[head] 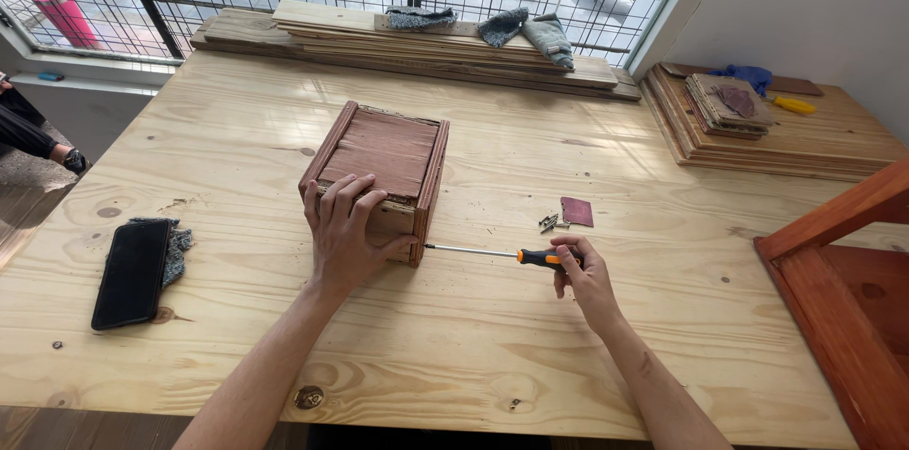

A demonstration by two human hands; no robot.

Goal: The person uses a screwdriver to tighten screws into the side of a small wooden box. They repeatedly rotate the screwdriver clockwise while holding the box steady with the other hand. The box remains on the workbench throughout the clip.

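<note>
Two bare hands work at a small reddish-brown wooden box [379, 180], which lies near the middle of the pale plywood counter [454, 355] and serves as the landmark here.

1. Left hand [343, 234]: laid flat over the near edge of the box, fingers spread and curled down its front face, thumb against the near right corner. It steadies the box and grips nothing else.
2. Right hand [582, 278]: to the right of the box, fingers closed around the orange-and-black handle of a screwdriver [492, 252]. The shaft lies level, its tip touching the near right corner of the box.
3. Progress, as a judgement: the box looks assembled, and a fastener at that corner appears to be in work. Whether it is seated cannot be told. A few loose screws [550, 221] lie right of the box, so some fastening may remain.
4. A small dark-red square piece [576, 211] lies just beside the screws.
5. Left of the box: a black phone [132, 272], face up on a grey cloth.
6. Beyond the box: stacked planks [426, 43] along the window grille, with grey gloves on top.
7. Far right of the box: a second board stack [757, 128] bearing sanding sheets, a blue cloth and a yellow tool. No readable labels or signs show.
</note>
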